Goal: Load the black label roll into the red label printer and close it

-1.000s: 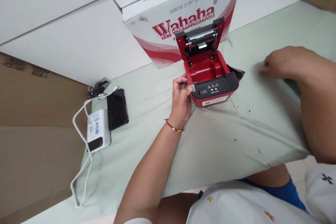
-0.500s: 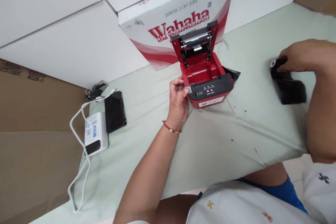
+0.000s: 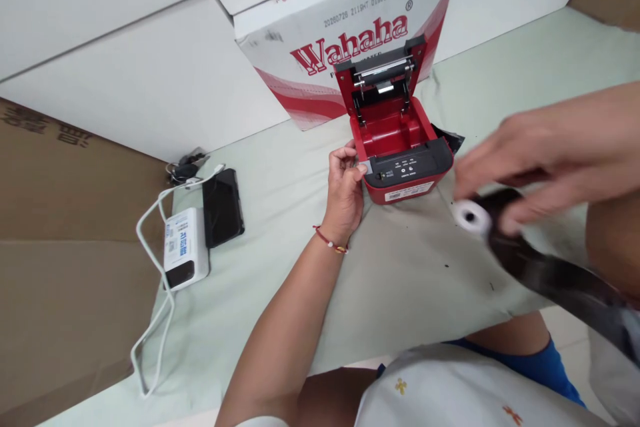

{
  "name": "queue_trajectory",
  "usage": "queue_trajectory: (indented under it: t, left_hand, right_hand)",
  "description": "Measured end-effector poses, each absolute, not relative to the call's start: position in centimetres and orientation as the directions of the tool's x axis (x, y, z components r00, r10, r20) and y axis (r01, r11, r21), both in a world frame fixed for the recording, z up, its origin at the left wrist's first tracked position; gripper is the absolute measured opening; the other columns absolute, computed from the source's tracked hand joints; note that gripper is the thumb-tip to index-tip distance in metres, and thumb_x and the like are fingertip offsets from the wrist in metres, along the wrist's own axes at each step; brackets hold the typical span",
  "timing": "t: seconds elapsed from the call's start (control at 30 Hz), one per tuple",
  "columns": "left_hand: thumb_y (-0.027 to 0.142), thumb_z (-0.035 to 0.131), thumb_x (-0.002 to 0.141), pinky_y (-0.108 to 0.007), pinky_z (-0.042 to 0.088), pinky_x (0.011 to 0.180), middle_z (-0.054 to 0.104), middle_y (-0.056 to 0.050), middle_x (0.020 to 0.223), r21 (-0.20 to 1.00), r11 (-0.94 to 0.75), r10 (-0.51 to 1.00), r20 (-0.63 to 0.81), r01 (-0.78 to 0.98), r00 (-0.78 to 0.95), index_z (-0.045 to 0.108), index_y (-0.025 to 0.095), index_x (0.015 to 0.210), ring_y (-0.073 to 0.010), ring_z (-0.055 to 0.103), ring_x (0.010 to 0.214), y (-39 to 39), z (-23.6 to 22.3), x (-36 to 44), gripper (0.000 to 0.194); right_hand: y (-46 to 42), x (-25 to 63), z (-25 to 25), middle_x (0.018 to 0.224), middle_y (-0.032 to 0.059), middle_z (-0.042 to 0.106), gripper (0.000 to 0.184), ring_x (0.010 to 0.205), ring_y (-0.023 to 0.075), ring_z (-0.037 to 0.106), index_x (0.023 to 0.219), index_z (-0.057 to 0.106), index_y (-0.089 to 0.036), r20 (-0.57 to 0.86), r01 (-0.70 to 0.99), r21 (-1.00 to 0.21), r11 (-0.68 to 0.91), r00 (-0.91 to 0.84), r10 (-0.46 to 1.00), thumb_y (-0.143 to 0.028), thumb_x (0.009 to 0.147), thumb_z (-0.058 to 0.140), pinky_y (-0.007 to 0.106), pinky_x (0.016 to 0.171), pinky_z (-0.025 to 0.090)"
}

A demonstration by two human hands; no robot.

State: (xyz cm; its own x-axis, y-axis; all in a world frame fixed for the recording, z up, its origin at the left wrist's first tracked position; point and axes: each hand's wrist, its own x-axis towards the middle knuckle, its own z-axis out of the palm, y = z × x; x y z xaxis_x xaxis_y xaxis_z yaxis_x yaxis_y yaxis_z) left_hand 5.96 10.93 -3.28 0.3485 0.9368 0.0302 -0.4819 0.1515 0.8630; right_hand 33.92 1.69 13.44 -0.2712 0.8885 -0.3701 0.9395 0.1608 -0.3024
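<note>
A red and black receipt printer [image 3: 410, 170] stands on the cloth with its lid tipped up and its red paper bay bare. My left hand [image 3: 347, 180] is closed on the printer's left front corner, thumb on the grey tab and fingers along the side. To the right of the printer, my right hand [image 3: 530, 167], blurred by motion, pinches a paper roll [image 3: 473, 217]. The roll shows a white end with a dark core hole. From it a loose black strip [image 3: 565, 280] trails down to the right.
Behind the printer leans a white and red Wahaha carton [image 3: 280, 53]. Left on the green cloth [image 3: 280, 213] lie a black phone [image 3: 223, 207], a white power bank [image 3: 187, 240] and a white cable [image 3: 143, 267]. A black scrap [image 3: 450, 139] sticks out beside the printer.
My right hand has moved left toward the printer, carrying the roll, and its black strip now hangs stretched out behind. My left hand keeps its hold on the printer.
</note>
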Motion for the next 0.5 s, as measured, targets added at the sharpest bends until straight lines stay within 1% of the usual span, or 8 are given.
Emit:
queue_trajectory:
  t: [0.03, 0.07, 0.17, 0.23, 0.3, 0.43, 0.5]
  left_hand:
    - [0.050, 0.104, 0.072, -0.033, 0.057, 0.105, 0.072, -0.002, 0.135, 0.863, 0.153, 0.935, 0.030, -0.481, 0.352, 0.066, 0.028, 0.105, -0.0213, 0.068, 0.123, 10.9, -3.3, 5.9, 0.055]
    - [0.050, 0.104, 0.072, -0.033, 0.057, 0.106, 0.071, -0.002, 0.135, 0.864, 0.153, 0.935, 0.031, -0.480, 0.354, 0.066, 0.029, 0.106, -0.0213, 0.068, 0.123, 10.9, -3.2, 5.9, 0.055]
    - [0.050, 0.103, 0.073, -0.033, 0.057, 0.106, 0.071, -0.002, 0.134, 0.864, 0.153, 0.931, 0.036, -0.479, 0.363, 0.066, 0.029, 0.106, -0.0210, 0.067, 0.122, 10.8, -3.2, 5.9, 0.054]
    - [0.049, 0.102, 0.073, -0.033, 0.057, 0.105, 0.071, -0.002, 0.132, 0.867, 0.150, 0.929, 0.041, -0.475, 0.367, 0.066, 0.029, 0.106, -0.0209, 0.067, 0.121, 10.8, -3.1, 5.9, 0.053]
    - [0.049, 0.101, 0.074, -0.035, 0.056, 0.108, 0.071, -0.002, 0.132, 0.872, 0.145, 0.929, 0.043, -0.467, 0.368, 0.065, 0.029, 0.107, -0.0215, 0.067, 0.123, 10.9, -3.1, 5.8, 0.052]
    - [0.051, 0.100, 0.076, -0.037, 0.055, 0.111, 0.069, -0.003, 0.135, 0.884, 0.143, 0.925, 0.041, -0.445, 0.377, 0.063, 0.030, 0.108, -0.0233, 0.066, 0.129, 10.9, -3.0, 5.7, 0.054]
    - [0.052, 0.101, 0.075, -0.037, 0.055, 0.111, 0.069, -0.003, 0.136, 0.890, 0.145, 0.925, 0.032, -0.433, 0.378, 0.063, 0.030, 0.108, -0.0233, 0.066, 0.128, 10.9, -2.9, 5.7, 0.054]
  right_hand:
    - [2.7, 32.5, 13.9, 0.089, 0.0005, 0.076, 0.046, 0.079, 0.0109, 0.059, 0.123, 0.088, -0.026, -0.398, 0.926, -0.321, 0.197, -0.321, 0.860, -0.067, 0.105, 0.078, 0.032, 0.081, 0.040]
    - [3.7, 31.2, 14.2, 0.085, -0.0014, 0.075, 0.041, 0.076, 0.0103, 0.057, 0.125, 0.088, -0.027, -0.407, 0.926, -0.317, 0.204, -0.327, 0.853, -0.061, 0.104, 0.080, 0.032, 0.080, 0.039]
    - [6.1, 28.4, 14.3, 0.086, -0.0013, 0.077, 0.033, 0.077, 0.0131, 0.062, 0.131, 0.087, -0.029, -0.323, 0.972, -0.203, 0.119, -0.181, 0.929, -0.050, 0.107, 0.078, 0.034, 0.080, 0.040]
    - [7.3, 27.5, 13.9, 0.094, 0.0022, 0.080, 0.034, 0.086, 0.0179, 0.068, 0.131, 0.086, -0.028, -0.244, 0.987, -0.128, 0.094, -0.123, 0.962, -0.049, 0.107, 0.076, 0.037, 0.082, 0.043]
    - [8.3, 27.1, 13.4, 0.095, 0.0053, 0.080, 0.034, 0.092, 0.0224, 0.071, 0.126, 0.087, -0.026, -0.198, 0.991, -0.084, 0.106, -0.121, 0.973, -0.050, 0.105, 0.076, 0.038, 0.084, 0.045]
    - [9.7, 26.9, 12.0, 0.090, 0.0075, 0.078, 0.029, 0.094, 0.0268, 0.073, 0.123, 0.087, -0.027, -0.187, 0.993, -0.056, 0.103, -0.111, 0.976, -0.044, 0.103, 0.076, 0.040, 0.084, 0.048]
    - [10.0, 27.2, 11.2, 0.090, 0.0081, 0.077, 0.029, 0.095, 0.0277, 0.073, 0.121, 0.087, -0.026, -0.198, 0.992, -0.056, 0.109, -0.118, 0.973, -0.045, 0.103, 0.074, 0.040, 0.085, 0.049]
